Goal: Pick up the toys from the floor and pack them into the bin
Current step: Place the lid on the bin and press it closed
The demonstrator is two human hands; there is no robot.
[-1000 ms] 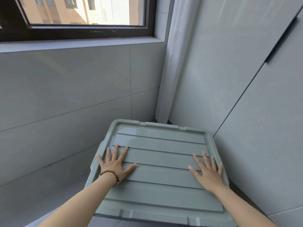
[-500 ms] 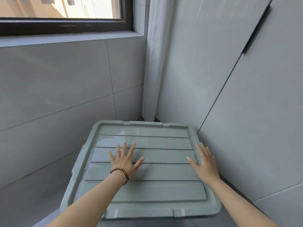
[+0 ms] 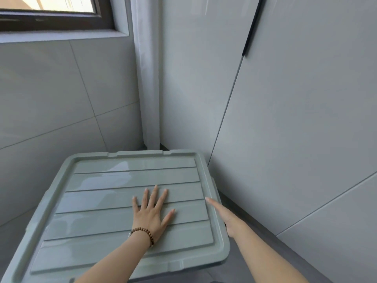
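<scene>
The grey-green bin is closed by its ribbed lid (image 3: 114,178) and fills the lower middle of the head view. My left hand (image 3: 152,213), with a bead bracelet on the wrist, lies flat on the lid with fingers spread. My right hand (image 3: 229,220) is at the lid's right rim: the thumb lies along the top of the rim and the fingers drop out of sight below the edge. No toys are visible; the bin's inside is hidden by the lid.
The bin stands in a corner. A tiled wall (image 3: 51,111) with a window (image 3: 51,9) is on the left, a white curtain (image 3: 146,78) hangs in the corner, and cabinet doors (image 3: 295,119) run close along the right. A strip of dark floor (image 3: 255,227) shows beside the bin.
My right hand slid off the top of the lid to its right rim, fingers going over the edge. My left hand shifted right toward the lid's middle. The view swung left.
</scene>
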